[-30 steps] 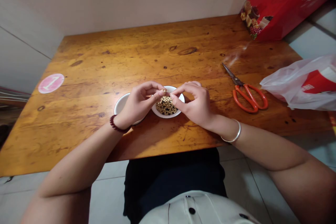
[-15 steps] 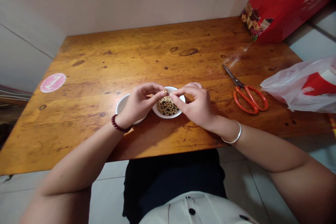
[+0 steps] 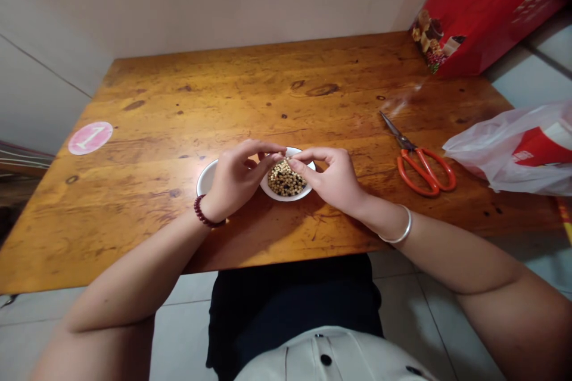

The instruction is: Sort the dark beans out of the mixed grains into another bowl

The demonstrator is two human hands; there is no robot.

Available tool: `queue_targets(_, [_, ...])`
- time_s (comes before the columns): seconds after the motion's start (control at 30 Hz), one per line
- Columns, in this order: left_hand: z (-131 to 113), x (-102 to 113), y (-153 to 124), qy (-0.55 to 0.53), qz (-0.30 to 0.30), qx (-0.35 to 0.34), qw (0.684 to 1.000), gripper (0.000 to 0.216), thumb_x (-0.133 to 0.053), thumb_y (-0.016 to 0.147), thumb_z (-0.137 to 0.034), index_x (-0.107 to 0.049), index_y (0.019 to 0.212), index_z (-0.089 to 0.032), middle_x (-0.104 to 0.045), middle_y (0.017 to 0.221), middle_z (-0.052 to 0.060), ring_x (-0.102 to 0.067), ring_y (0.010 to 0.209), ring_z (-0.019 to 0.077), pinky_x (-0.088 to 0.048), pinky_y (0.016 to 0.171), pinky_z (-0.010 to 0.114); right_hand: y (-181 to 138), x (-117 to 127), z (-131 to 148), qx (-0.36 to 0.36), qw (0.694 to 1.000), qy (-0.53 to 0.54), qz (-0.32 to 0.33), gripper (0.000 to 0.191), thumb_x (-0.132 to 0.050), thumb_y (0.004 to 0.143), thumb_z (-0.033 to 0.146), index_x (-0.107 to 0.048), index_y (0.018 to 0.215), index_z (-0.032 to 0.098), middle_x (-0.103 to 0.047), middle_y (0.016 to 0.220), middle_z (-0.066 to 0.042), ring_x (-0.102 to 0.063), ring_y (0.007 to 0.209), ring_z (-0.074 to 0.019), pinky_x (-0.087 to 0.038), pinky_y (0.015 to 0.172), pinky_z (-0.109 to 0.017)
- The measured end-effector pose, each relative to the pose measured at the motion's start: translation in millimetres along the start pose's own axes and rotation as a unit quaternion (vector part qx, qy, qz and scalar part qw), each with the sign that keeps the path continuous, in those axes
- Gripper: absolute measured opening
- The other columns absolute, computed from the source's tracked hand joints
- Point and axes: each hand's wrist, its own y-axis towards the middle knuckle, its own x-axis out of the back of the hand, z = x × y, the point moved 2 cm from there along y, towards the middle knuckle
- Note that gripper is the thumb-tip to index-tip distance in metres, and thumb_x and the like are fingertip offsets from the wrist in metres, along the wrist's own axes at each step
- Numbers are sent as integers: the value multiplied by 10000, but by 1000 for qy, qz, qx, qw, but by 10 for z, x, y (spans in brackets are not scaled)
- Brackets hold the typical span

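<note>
A small white dish (image 3: 300,193) holding mixed pale and dark beans (image 3: 284,180) sits near the front edge of the wooden table (image 3: 250,95). A second white dish (image 3: 206,178) lies just left of it, mostly hidden under my left hand. My left hand (image 3: 235,179), with a dark red bead bracelet on the wrist, pinches thumb and forefinger over the beans. My right hand (image 3: 333,178), a silver bangle on its wrist, pinches too, its fingertips meeting the left ones above the dish. What the fingertips hold is too small to name.
Orange-handled scissors (image 3: 420,161) lie on the table to the right. A white plastic bag (image 3: 513,146) rests at the right edge, and a red printed box (image 3: 482,6) stands at the back right. A pink round sticker with a "1" (image 3: 90,137) marks the left side.
Both hands have stayed over the bean dish; the fingertips have drawn slightly closer together and lower. The camera has tipped a little, shifting the scene down.
</note>
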Motion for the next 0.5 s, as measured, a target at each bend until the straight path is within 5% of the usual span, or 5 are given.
queue_targets(0.2, [-93,9,7,87,76,-65,991,97,-525,970,-227,-612,962,-186,-656,882,18,-605,795,120,-500,672,233,-22,-14,-61,-43,997,-51,41,151,-729,815,349,-786,848,213,-795,869,-43,-748,813,-215,-584,764,-335])
queue_targets(0.5, [-121,13,-10,193,107,-131,966,96,-449,995,-195,-521,935,-174,-614,888,45,-557,817,168,-458,735,289,-37,-37,-140,-72,991,-87,76,176,-709,826,385,-783,862,230,-791,885,-29,-729,807,-214,-560,768,-338])
